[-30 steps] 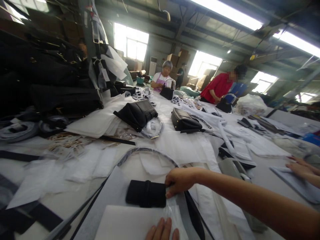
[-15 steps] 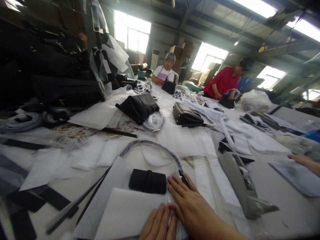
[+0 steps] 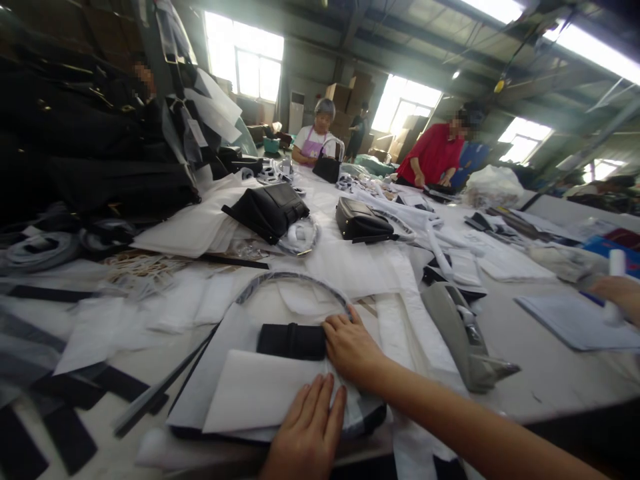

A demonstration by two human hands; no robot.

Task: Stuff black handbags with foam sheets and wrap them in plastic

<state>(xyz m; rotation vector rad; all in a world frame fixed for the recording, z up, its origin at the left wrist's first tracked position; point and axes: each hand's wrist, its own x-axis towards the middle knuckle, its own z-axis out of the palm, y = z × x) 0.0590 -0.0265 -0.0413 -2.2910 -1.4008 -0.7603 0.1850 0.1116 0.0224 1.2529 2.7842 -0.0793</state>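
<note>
A dark handbag lies flat in front of me, its black edge (image 3: 373, 423) showing beneath white sheets. Its arched handle (image 3: 295, 277) is wrapped in clear plastic. On top rest a black strap-like flap (image 3: 291, 341) and a folded white foam sheet (image 3: 255, 393). My left hand (image 3: 310, 423) lies on the foam sheet's right part, fingers stretched out. Bent a little, the fingers of my right hand (image 3: 353, 350) press down by the handle's right end and the flap's right end; its thumb is hidden.
A grey tape dispenser (image 3: 455, 333) stands to the right. Beyond it, another person's hand (image 3: 620, 293) is over a pale pad (image 3: 575, 323). Two black handbags (image 3: 273, 210) lie farther back. Black pieces (image 3: 70, 433) and plastic sheets cover the left. Two co-workers handle bags across the table.
My right hand has moved up toward the handle's end, its fingers more bent. My left hand stays on the foam sheet. The other person's hand at right now holds a blue item over the pad.
</note>
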